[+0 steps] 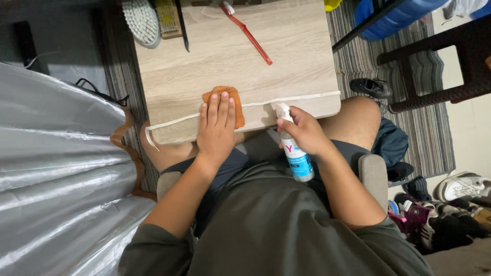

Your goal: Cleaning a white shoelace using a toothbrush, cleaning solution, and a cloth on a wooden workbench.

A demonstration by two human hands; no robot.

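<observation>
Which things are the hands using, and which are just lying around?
In use:
orange cloth under the left hand
spray bottle in the right hand
wooden table being wiped

Lying about:
red toothbrush
white brush
black shoe
shoes on the floor

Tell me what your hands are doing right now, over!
Left hand flat on orange cloth, pressing it to the wooden board. Right hand gripping spray bottle, nozzle toward the board. Red toothbrush and brushes lie farther up, clear of the cloth.
</observation>
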